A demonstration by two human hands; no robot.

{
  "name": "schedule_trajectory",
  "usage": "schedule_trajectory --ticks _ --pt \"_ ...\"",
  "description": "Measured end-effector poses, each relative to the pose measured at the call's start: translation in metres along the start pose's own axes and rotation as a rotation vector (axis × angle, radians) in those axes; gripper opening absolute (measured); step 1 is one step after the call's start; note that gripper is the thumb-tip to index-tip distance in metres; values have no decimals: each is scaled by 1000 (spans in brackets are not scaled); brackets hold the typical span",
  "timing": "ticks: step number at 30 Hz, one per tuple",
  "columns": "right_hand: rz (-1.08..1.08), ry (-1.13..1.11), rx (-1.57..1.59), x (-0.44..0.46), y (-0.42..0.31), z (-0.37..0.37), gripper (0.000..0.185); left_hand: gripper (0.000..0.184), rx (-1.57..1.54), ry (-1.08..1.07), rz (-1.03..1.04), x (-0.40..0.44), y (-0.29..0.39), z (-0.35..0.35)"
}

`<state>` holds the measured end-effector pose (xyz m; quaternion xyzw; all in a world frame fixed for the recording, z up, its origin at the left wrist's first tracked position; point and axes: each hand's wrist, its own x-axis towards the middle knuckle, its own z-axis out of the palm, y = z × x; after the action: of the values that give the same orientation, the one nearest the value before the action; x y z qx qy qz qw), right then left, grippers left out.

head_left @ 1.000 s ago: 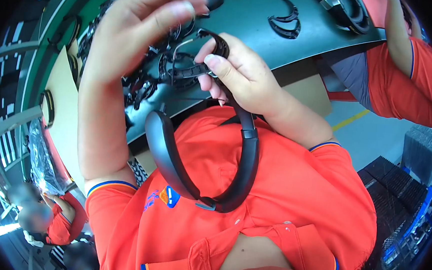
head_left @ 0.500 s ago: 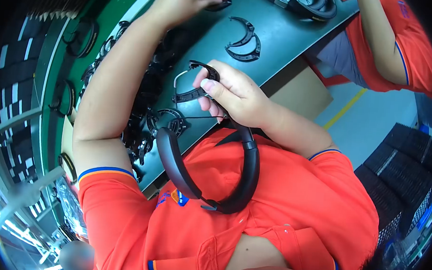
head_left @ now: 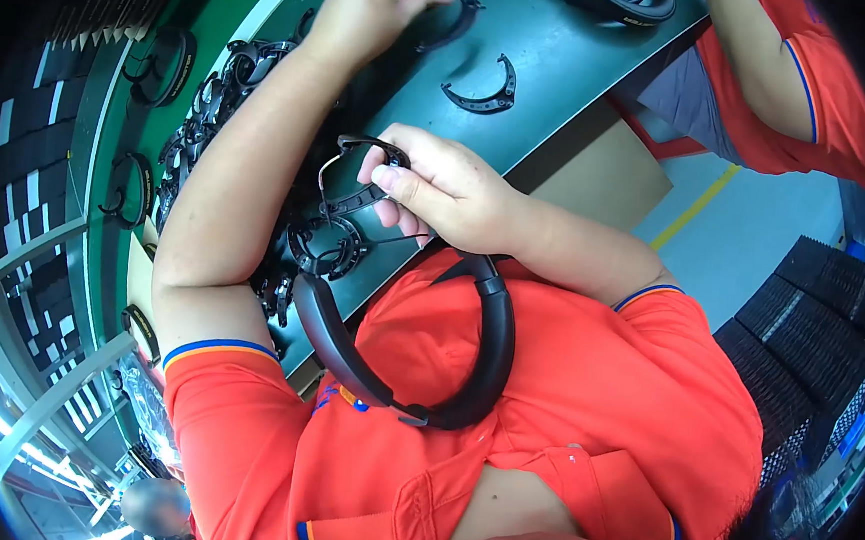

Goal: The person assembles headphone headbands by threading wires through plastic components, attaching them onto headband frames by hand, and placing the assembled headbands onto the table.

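My left hand (head_left: 386,8) is at the far part of the table, finger and thumb pinched on a slightly blurred, curved black bracket (head_left: 462,19). Below it on the table lies another curved black bracket (head_left: 484,101). My right hand (head_left: 443,191) is closed around one end of a black headphone headband (head_left: 495,350), where a curved bracket (head_left: 355,200) with a thin wire (head_left: 323,174) sticks out past my fingers. The band hangs down against my red shirt, its padded other arm (head_left: 332,338) towards the left. My palm hides the joint.
Many black brackets (head_left: 202,118) are heaped along the left side of the green table (head_left: 554,113). Finished-looking headphones (head_left: 637,3) lie at the far end. A co-worker's arm (head_left: 767,83) is at the upper right. Stacked black trays (head_left: 800,326) stand at right.
One of the paired brackets is gone from its place on the table, and the other has shifted slightly. My left hand has moved a little left; my right hand, with the headband, has moved left too.
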<state>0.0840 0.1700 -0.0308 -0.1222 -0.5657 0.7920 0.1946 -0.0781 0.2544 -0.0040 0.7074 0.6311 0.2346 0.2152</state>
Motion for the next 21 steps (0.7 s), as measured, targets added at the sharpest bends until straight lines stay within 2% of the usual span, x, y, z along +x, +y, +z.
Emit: schedule_trajectory --ticks 3,4,6,7,10,14,17,19,20,21 --pt "17 -15 21 -2 0 6 20 21 108 -60 37 -13 -22 1" --pt "22 -20 41 -2 1 9 20 16 27 -44 35 -17 -26 6" --pt "6 -45 33 -1 1 14 19 18 113 -80 27 -22 -27 11" --pt "-7 -58 25 -1 1 15 19 22 29 -201 -186 -24 -27 14" --pt "-17 -77 21 -4 0 20 19 24 141 -225 -144 -20 -34 20" --pt "7 -35 27 -11 2 22 18 25 102 -198 -145 -21 -34 24" --pt "2 2 66 -15 4 20 18 24 9 -169 -219 -24 -27 23" --pt "-6 34 62 -17 5 20 18 24 135 -139 -32 -28 -32 23" --pt "2 28 62 -17 5 21 18 24 131 -136 -41 -33 -35 19" --pt "13 35 80 -17 5 20 19 24 200 -43 51 -39 -39 13"
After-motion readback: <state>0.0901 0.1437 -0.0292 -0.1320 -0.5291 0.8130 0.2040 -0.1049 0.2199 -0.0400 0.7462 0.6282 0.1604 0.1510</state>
